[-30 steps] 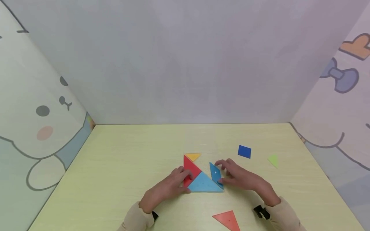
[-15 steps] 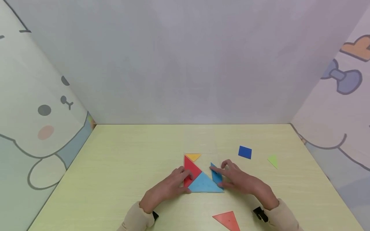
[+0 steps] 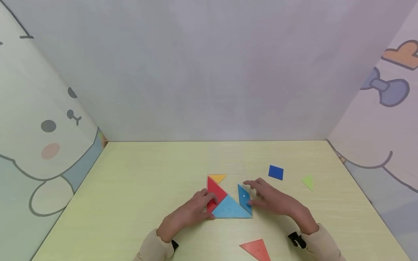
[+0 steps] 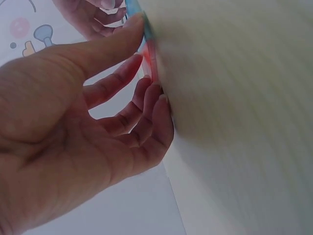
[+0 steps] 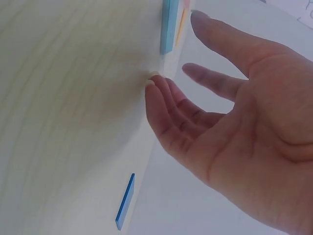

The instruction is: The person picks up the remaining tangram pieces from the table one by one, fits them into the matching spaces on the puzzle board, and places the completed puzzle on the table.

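Red tri. (image 3: 214,189) partly hidden by loosely curved L grip (image 3: 194,208); R grip (image 3: 270,197) wide by blue p'gram (image 3: 244,200), contact unclear.

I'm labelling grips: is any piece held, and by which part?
No clear grip shows. The left hand rests on the upper red triangle; the right hand has its thumb at the right edge of the parallelogram, contact unclear.

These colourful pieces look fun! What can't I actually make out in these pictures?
Head view: part of the flat deep-red triangle, covered by the left hand.
Head view: one corner of the flat pale-red triangle, cut off by the bottom edge.
Right wrist view: the rest of the dark lettering, cut off by the top-right corner.
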A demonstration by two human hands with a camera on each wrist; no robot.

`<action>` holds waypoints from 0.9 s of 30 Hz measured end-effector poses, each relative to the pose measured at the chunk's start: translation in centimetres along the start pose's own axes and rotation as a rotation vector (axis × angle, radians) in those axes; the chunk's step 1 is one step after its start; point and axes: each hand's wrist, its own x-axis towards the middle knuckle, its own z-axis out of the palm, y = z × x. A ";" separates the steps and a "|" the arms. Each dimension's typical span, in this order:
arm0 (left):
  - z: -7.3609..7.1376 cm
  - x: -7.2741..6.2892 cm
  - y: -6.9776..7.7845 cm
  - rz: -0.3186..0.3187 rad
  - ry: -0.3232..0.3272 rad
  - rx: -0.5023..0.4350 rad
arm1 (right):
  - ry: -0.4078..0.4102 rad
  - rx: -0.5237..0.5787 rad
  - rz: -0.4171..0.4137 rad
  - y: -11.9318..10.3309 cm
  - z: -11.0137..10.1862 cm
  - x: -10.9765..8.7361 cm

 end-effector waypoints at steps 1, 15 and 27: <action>0.0 0.0 0.0 0.002 0.002 -0.002 | 0.013 -0.003 -0.003 0.1 -0.1 0.0; -0.1 0.0 -0.1 -0.006 -0.015 -0.027 | 0.160 -0.008 -0.024 1.6 -0.7 0.4; -0.1 0.3 -0.1 0.027 -0.016 -0.037 | 0.227 -0.020 0.048 2.8 -1.7 0.3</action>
